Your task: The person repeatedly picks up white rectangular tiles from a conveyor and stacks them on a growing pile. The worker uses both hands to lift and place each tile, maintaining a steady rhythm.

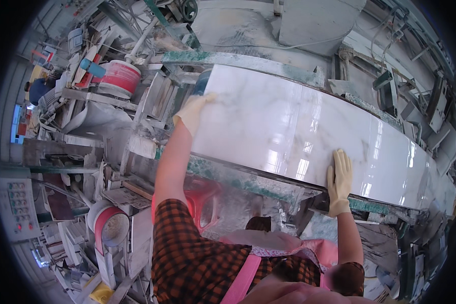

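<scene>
Polished white stone tiles [248, 116] with faint grey veining lie end to end in a long row on a green-edged conveyor frame [248, 180]. My left hand [193, 112], in a cream rubber glove, is at the left end of the nearest-left tile, its fingertips over the edge. Those fingers are blurred, so their grip is unclear. Farther right, my right hand [340, 180] in a matching glove rests on the near edge of the row. Its fingers are stretched forward, flat on the glossy top.
Behind the row runs a green metal rail [243, 60]. To the left stand a red and white bucket [119, 78], another round bucket [109, 225], stacked offcuts and a control panel [17, 202] with buttons. A red plastic stool [202, 205] is close to my left side.
</scene>
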The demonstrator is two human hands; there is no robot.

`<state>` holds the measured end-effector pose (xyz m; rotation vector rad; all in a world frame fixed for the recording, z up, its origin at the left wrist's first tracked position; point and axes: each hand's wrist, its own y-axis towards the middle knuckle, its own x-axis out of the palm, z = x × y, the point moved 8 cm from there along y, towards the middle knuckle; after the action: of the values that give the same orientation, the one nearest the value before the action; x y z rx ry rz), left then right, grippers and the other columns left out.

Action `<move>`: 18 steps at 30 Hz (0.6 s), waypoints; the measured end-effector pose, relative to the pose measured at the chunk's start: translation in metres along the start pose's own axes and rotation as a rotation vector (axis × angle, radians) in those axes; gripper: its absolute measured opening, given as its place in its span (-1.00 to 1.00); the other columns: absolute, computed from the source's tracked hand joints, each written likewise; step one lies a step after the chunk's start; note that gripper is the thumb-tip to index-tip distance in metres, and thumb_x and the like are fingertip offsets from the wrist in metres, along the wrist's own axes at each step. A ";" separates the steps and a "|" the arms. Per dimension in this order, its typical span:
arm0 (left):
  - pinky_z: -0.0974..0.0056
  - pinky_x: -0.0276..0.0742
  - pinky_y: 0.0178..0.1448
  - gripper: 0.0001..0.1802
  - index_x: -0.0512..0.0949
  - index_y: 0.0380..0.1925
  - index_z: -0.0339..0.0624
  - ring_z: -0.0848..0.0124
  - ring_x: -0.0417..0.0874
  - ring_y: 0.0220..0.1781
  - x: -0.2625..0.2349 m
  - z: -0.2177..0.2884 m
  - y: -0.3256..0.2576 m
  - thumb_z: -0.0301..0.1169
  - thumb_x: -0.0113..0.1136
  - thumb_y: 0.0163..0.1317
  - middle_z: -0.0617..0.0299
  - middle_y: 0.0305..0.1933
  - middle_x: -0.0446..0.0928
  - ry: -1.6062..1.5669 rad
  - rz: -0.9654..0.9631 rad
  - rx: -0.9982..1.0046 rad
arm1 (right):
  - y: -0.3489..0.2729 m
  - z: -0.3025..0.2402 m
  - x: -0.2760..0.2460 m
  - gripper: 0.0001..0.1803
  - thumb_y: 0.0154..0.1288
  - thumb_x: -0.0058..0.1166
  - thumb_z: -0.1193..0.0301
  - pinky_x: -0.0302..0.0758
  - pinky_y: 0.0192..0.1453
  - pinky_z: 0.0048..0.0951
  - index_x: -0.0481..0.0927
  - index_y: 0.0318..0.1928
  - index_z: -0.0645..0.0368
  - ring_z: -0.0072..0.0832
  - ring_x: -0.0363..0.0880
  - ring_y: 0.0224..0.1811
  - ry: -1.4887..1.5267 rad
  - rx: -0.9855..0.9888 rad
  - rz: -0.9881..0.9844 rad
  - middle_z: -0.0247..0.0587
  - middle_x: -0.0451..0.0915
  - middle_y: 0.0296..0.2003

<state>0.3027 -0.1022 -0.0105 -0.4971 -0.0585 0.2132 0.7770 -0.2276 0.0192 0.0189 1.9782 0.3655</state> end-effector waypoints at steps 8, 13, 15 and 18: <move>0.30 0.65 -0.07 -0.58 0.58 0.03 -0.32 0.41 0.71 -0.13 0.055 0.102 -0.029 -0.28 0.30 0.26 0.14 -0.08 0.67 0.177 -0.421 -0.102 | 0.007 -0.012 -0.007 -0.53 0.28 0.07 0.47 0.24 0.42 -0.05 0.46 0.22 0.27 0.05 0.33 0.32 0.012 -0.027 0.036 0.04 0.45 0.24; 0.34 0.64 -0.05 -0.58 0.57 0.08 -0.27 0.41 0.70 -0.09 0.079 0.113 -0.048 -0.32 0.27 0.26 0.11 -0.02 0.66 0.123 -0.459 -0.192 | -0.001 -0.008 -0.011 -0.53 0.28 0.09 0.45 0.27 0.40 -0.05 0.48 0.20 0.27 0.03 0.36 0.31 0.030 -0.065 0.099 0.06 0.48 0.21; 0.32 0.62 0.04 -0.60 0.56 0.11 -0.25 0.39 0.69 -0.04 0.081 0.124 -0.062 -0.38 0.21 0.29 0.10 0.00 0.65 0.156 -0.377 -0.188 | -0.008 -0.005 -0.011 -0.54 0.28 0.09 0.42 0.30 0.39 -0.07 0.49 0.19 0.25 0.02 0.38 0.30 0.038 -0.086 0.109 0.07 0.48 0.21; 0.28 0.42 0.30 -0.60 0.57 0.09 -0.29 0.32 0.58 0.15 0.113 0.182 -0.133 -0.37 0.14 0.27 0.06 0.08 0.60 0.650 -0.444 0.709 | -0.019 -0.004 -0.011 -0.56 0.35 0.00 0.41 0.21 0.46 -0.13 0.45 0.22 0.23 -0.02 0.30 0.36 0.126 -0.032 0.047 0.08 0.44 0.23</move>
<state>0.4190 -0.1064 0.2131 0.1775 0.5239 -0.3655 0.7810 -0.2482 0.0254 0.0226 2.0992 0.4384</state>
